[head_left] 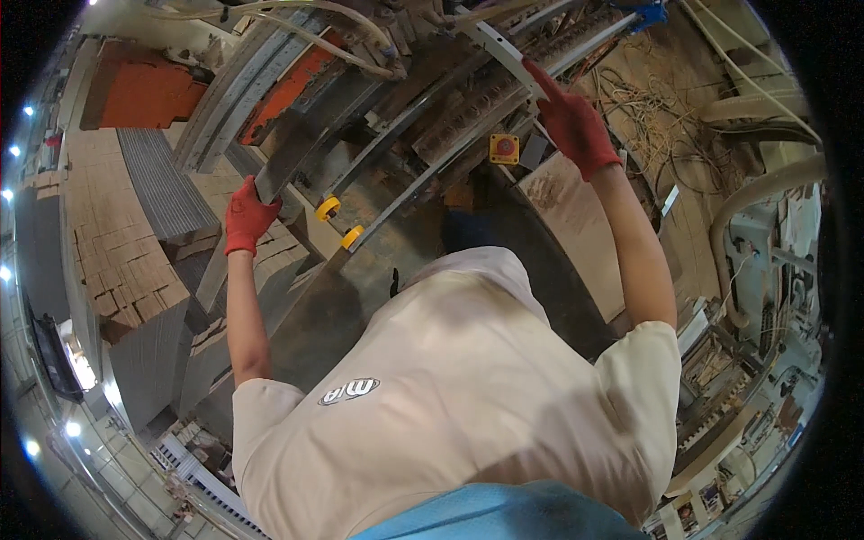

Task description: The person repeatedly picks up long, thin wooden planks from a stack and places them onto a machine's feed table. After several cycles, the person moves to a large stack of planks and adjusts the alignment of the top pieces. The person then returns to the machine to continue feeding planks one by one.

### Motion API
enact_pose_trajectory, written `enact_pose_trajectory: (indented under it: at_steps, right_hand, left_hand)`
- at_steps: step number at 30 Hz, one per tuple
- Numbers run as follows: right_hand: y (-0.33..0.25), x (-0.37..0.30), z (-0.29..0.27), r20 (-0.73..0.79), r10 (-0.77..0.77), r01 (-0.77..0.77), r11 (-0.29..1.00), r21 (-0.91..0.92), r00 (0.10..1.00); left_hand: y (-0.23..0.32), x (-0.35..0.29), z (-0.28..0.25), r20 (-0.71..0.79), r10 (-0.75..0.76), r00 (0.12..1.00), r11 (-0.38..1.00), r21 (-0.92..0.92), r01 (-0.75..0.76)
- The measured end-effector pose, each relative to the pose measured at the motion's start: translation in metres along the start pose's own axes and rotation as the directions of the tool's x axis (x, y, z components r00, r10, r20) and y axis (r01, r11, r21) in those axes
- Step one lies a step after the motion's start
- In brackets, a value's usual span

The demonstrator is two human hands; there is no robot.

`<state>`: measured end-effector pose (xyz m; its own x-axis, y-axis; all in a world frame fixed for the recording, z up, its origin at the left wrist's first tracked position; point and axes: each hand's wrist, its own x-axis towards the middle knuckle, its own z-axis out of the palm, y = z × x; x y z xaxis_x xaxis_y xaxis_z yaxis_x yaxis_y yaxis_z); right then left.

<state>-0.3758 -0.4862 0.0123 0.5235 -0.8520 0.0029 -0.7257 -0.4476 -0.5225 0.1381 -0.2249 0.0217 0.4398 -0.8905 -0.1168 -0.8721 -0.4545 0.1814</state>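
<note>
My left hand (pixel 252 216), in a red glove, is closed round the near end of a narrow dark grey panel (pixel 301 160) lying along the machine's rails. My right hand (pixel 576 130), also red-gloved, reaches far forward on the right. Its index finger is stretched out beside the end of a pale metal bar with holes (pixel 504 56); whether it touches the bar I cannot tell. Nothing shows in that hand. Between the hands, metal rails (pixel 423 180) run toward me, with yellow rollers (pixel 328 209) at their near ends.
Tall stacks of boards (pixel 126 234) stand on the left, close to my left arm. A yellow box with a red button (pixel 504 148) sits below the right hand. Tangled cords (pixel 657 117) lie on the floor at right, near a thick hose (pixel 756 193).
</note>
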Motion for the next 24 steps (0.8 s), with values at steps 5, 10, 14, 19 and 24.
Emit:
enact_pose_trajectory:
  at_steps: [5, 10, 14, 19, 24]
  right_hand:
    - [-0.012, -0.001, -0.01, 0.067, 0.044, -0.04, 0.997, -0.059, 0.997]
    - [-0.001, 0.001, -0.002, 0.079, 0.063, -0.086, 0.936, 0.342, 0.995]
    - [-0.012, 0.002, -0.01, 0.284, 0.12, -0.257, 0.815, 0.519, 0.951]
    - [0.013, 0.003, 0.005, 0.091, 0.024, -0.076, 0.78, 0.622, 0.996]
    - [-0.017, 0.002, -0.011, 0.133, 0.106, -0.114, 0.992, 0.052, 0.985]
  left_hand:
    - [0.002, 0.001, 0.002, 0.005, -0.025, 1.0, 0.999, 0.036, 0.025]
    - [-0.002, -0.001, 0.005, -0.069, 0.014, 0.997, 1.0, -0.005, -0.014]
    - [-0.013, -0.003, 0.016, -0.106, -0.003, 0.994, 0.999, 0.036, 0.006]
    - [-0.004, 0.001, 0.009, -0.105, 0.035, 0.994, 0.999, 0.04, -0.031]
    - [-0.001, -0.003, 0.008, -0.105, 0.036, 0.994, 0.997, 0.068, -0.029]
